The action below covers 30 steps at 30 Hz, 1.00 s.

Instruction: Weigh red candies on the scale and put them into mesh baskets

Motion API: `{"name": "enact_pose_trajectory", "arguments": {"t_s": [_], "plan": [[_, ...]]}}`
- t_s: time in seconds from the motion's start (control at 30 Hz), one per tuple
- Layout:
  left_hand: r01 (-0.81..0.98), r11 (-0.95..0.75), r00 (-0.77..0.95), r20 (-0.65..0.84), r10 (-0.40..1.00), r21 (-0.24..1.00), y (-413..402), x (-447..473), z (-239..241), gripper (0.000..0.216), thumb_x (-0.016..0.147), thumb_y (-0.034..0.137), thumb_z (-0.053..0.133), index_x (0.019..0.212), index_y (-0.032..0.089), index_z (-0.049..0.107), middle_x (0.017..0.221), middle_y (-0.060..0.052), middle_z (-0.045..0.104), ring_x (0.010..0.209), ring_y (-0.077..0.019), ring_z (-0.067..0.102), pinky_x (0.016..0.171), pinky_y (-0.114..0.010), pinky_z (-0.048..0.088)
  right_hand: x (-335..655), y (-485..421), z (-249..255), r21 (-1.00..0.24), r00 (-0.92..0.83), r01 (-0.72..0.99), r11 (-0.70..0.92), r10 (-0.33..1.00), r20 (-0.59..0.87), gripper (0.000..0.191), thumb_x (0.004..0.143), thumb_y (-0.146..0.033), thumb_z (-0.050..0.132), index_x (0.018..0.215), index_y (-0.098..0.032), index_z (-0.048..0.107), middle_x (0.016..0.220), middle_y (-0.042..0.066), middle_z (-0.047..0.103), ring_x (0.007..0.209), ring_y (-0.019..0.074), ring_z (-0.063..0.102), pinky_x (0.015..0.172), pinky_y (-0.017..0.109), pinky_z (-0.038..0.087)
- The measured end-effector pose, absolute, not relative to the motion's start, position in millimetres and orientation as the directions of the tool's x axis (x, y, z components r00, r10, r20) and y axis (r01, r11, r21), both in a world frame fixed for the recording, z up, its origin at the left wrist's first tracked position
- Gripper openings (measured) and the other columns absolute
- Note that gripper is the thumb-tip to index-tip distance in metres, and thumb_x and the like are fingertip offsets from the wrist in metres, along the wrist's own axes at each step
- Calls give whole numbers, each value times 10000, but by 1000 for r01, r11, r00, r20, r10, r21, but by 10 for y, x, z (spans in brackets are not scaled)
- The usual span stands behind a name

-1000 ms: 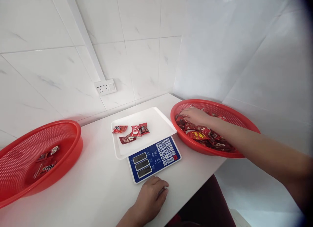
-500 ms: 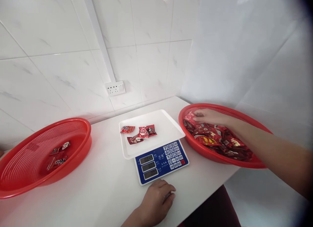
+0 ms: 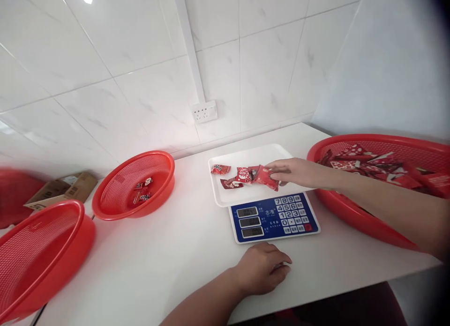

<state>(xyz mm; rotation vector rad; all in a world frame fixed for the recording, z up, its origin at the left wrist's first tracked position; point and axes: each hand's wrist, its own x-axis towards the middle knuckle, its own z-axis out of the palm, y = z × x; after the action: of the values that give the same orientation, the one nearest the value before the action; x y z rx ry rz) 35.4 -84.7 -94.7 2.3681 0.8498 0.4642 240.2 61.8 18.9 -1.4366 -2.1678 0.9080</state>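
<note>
My right hand [image 3: 288, 172] is over the white weighing tray [image 3: 225, 196], its fingers closed on a red snack packet [image 3: 266, 177] that lies against the other packets. Several small red packets sit there: one apart at the left [image 3: 221, 169], a dark red one [image 3: 231, 183] and a red-and-white one [image 3: 243, 175]. In front of the tray is the blue panel of the scale [image 3: 270, 223], with its displays and keys. My left hand [image 3: 262, 268] rests on the table just below the panel, fingers loosely curled, thumb a little apart, nothing visible in it.
At the right stands a large red basket [image 3: 326, 206] full of red packets. A red basket [image 3: 165, 195] with a few packets is on the left, with another red basket [image 3: 75, 251] nearer. Behind them are a cardboard box [image 3: 79, 185] and a wall socket [image 3: 205, 112].
My right hand has come out of the right basket and over to the tray with a red packet. The view has turned left, showing more baskets. My left hand stays resting on the table.
</note>
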Motion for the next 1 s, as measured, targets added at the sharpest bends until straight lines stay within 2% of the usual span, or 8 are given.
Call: {"name": "enact_pose_trajectory", "arguments": {"t_s": [0.2, 0.37, 0.47, 0.57, 0.67, 0.77, 0.87, 1.0], "plan": [[438, -673, 754, 164, 636, 596, -825, 358, -986, 237, 859, 232, 503, 1034, 155, 644, 951, -75, 689, 886, -182, 633, 815, -278, 496, 2305, 276, 399, -512, -360, 790, 337, 931, 56, 501, 784, -500, 471, 1242, -314, 558, 1249, 27, 580, 1074, 291, 573, 944, 460, 439], [326, -744, 715, 363, 598, 583, -845, 300, -829, 269, 913, 248, 394, 1004, 155, 629, 907, -72, 686, 846, -156, 633, 786, -265, 505, 2487, -451, 188, -561, -306, 736, 380, 925, 226, 369, 764, -509, 494, 1096, -409, 618, 1163, -18, 628, 1085, 329, 558, 981, 468, 427], [384, -716, 403, 592, 698, 583, -764, 141, -554, 244, 927, 279, 393, 1042, 178, 582, 970, -85, 665, 962, -170, 611, 860, -310, 491, 2535, -865, -290, -671, -176, 678, 301, 952, 249, 236, 781, -488, 496, 981, -497, 621, 1023, -45, 674, 972, 318, 619, 882, 486, 495], [581, -561, 51, 662, 748, 589, -495, -90, -252, 315, 947, 358, 375, 1180, 181, 490, 1147, -121, 593, 1118, -200, 539, 951, -391, 437, 2506, -1130, -778, -756, -179, 610, 239, 970, 163, 193, 792, -463, 494, 925, -464, 634, 958, -19, 688, 890, 298, 649, 778, 489, 534], [726, -449, 98, 567, 818, 521, -78, -278, -52, 437, 951, 466, 295, 1242, 183, 458, 1340, -134, 455, 1312, -237, 351, 1059, -434, 313, 2459, -1219, -1053, -815, -211, 549, 184, 974, 78, 204, 808, -450, 484, 932, -395, 636, 961, 15, 689, 891, 275, 652, 791, 469, 536], [822, -348, 179, 377, 909, 450, 325, -337, 27, 544, 932, 517, 302, 1307, 138, 409, 1423, -177, 340, 1363, -294, 252, 1059, -446, 291, 2447, -1202, -1126, -847, -233, 510, 153, 972, 35, 218, 818, -453, 484, 944, -348, 627, 965, 34, 689, 892, 254, 653, 810, 436, 538], [902, -267, 213, 191, 958, 338, 580, -282, 47, 544, 941, 484, 315, 1336, 114, 374, 1401, -188, 366, 1339, -312, 289, 1049, -461, 277, 2466, -1167, -1132, -871, -234, 478, 116, 972, 1, 270, 807, -479, 504, 971, -305, 630, 959, 43, 695, 878, 235, 662, 773, 383, 559], [942, -275, 266, 69, 961, 193, 685, -151, 51, 421, 960, 433, 271, 1295, 225, 418, 1328, -107, 456, 1250, -270, 409, 1033, -450, 280, 2483, -1155, -1155, -884, -222, 451, 124, 975, 23, 323, 802, -486, 518, 966, -242, 653, 941, 51, 703, 854, 211, 670, 753, 320, 564]]}}
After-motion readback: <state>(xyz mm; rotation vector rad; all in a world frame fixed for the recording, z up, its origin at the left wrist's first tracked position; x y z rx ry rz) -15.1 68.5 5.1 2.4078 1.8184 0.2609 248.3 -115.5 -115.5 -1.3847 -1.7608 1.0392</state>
